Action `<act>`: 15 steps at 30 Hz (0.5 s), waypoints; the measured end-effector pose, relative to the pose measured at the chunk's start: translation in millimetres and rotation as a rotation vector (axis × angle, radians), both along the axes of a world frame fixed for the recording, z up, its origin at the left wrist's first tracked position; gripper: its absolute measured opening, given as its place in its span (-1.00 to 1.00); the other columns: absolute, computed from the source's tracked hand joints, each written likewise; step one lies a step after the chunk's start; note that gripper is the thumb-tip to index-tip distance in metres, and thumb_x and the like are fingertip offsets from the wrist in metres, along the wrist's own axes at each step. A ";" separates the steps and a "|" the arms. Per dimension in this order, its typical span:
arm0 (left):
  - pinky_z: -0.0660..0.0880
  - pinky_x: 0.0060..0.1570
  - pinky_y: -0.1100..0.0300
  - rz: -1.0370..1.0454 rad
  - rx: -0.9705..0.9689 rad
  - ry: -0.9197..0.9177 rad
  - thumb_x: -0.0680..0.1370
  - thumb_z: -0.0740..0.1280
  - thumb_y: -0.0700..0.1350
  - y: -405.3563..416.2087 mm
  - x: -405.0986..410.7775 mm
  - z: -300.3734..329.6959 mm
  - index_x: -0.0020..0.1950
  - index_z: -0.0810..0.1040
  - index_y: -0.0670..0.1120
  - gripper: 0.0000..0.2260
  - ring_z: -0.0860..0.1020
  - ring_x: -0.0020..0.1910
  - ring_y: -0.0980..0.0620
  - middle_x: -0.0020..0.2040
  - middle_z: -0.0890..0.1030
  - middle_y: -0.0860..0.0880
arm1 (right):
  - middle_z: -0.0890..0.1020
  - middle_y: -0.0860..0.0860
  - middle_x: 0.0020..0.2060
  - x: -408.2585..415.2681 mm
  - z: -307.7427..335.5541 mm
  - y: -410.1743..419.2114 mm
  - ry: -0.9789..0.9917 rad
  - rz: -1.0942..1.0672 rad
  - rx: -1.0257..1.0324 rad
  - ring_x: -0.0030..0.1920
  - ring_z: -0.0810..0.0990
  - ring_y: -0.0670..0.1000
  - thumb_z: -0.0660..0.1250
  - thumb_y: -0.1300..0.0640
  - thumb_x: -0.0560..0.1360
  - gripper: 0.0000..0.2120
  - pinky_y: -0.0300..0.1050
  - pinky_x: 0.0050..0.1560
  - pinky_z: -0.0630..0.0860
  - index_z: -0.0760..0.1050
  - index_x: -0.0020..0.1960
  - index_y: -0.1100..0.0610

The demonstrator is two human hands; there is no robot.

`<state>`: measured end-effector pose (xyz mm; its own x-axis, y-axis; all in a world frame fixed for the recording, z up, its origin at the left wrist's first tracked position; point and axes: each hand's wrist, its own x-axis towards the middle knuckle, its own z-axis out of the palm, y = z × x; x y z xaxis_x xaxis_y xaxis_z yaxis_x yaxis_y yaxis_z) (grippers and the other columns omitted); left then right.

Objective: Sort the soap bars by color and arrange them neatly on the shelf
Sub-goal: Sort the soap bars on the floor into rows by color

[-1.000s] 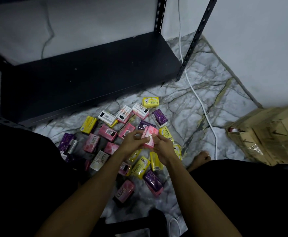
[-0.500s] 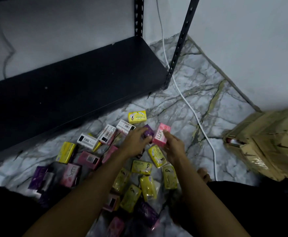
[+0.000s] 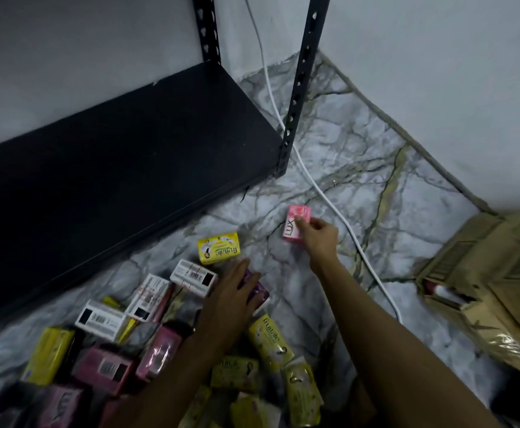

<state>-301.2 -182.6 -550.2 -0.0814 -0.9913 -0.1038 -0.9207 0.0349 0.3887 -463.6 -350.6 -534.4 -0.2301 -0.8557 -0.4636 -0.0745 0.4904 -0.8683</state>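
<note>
While left hand covers purple soap, lower bars blur.

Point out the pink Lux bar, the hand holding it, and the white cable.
pink Lux bar (image 3: 295,222): head view, printed front face.
right hand (image 3: 319,234): head view, back of hand.
white cable (image 3: 329,200): head view, mid-length on floor.

arms: two, bare to the frame edge | sleeves: none visible | wrists, fingers: no jewellery seen

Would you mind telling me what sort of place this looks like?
Probably a storeroom or back room: a bare black metal shelf stands on a marble-patterned floor, with a taped cardboard box beside it.
</note>
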 end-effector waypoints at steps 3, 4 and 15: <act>0.40 0.32 -0.09 0.034 0.003 0.064 0.61 0.11 0.17 3.3 1.0 -5.5 0.38 0.55 -0.01 -0.53 0.36 0.49 -0.09 0.51 0.38 -0.08 | 0.69 0.12 -0.12 6.6 -1.5 -26.3 -0.007 0.030 -0.015 -0.11 0.67 0.08 0.45 0.18 0.52 -0.82 0.08 0.04 0.64 0.62 0.06 0.26; 0.39 0.34 -0.10 0.039 0.000 0.075 0.61 0.10 0.18 3.7 1.4 -7.6 0.39 0.54 0.00 -0.53 0.33 0.50 -0.07 0.53 0.36 -0.07 | 0.68 0.14 -0.09 7.8 -1.3 -32.5 -0.003 0.034 -0.014 -0.10 0.67 0.09 0.44 0.19 0.52 -0.79 0.10 0.07 0.63 0.62 0.09 0.30; 0.34 0.40 -0.09 0.070 -0.013 0.124 0.62 0.09 0.19 5.4 -0.8 -4.7 0.40 0.52 0.00 -0.53 0.31 0.51 -0.07 0.54 0.34 -0.06 | 0.68 0.26 0.03 36.6 0.2 -40.7 0.118 -0.148 0.142 0.03 0.67 0.21 0.43 -0.02 0.52 -0.58 0.08 0.11 0.59 0.61 0.10 0.36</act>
<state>-302.0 -177.2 -554.9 -0.0235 -0.9962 -0.0840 -0.8661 -0.0217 0.4994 -427.0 -391.3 -534.2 -0.4080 -0.7368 -0.5391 -0.0893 0.6199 -0.7796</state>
